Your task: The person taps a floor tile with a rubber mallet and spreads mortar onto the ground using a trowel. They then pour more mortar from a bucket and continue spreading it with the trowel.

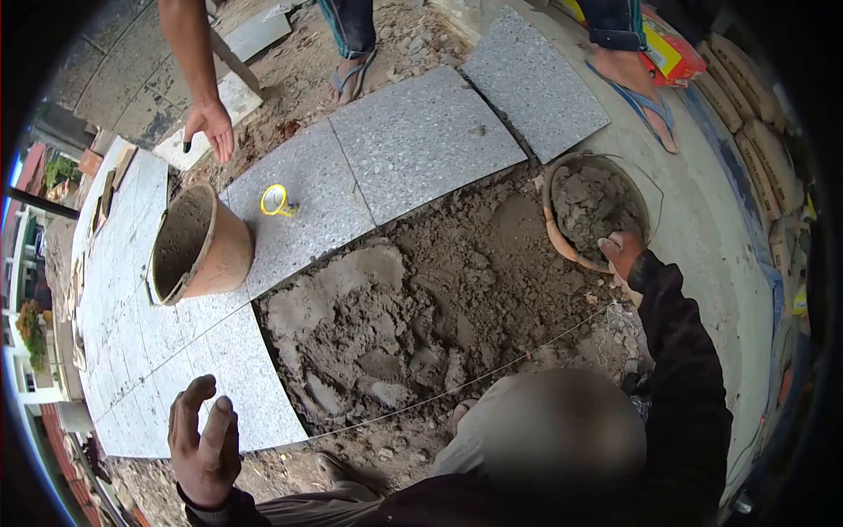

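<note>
My left hand (206,443) is raised at the lower left over the speckled grey tiles (250,373), fingers apart, with nothing in it. At the right, my right hand (623,253) has its fingers curled over the rim of a bucket (562,239) filled with wet grey mortar (590,204). Between my hands lies a bed of dark, lumpy mortar (378,325), partly smoothed. A second bucket (230,255), tipped slightly with mortar-smeared walls, stands on the laid tiles. Near it rests a yellow ring-shaped object (274,199), perhaps a tape roll.
A co-worker's open hand (209,127) reaches down above the second bucket; their sandalled feet (645,101) stand beyond the tiles. A taut string (527,356) crosses the near edge of the mortar bed. Stacked bags (760,158) line the far right.
</note>
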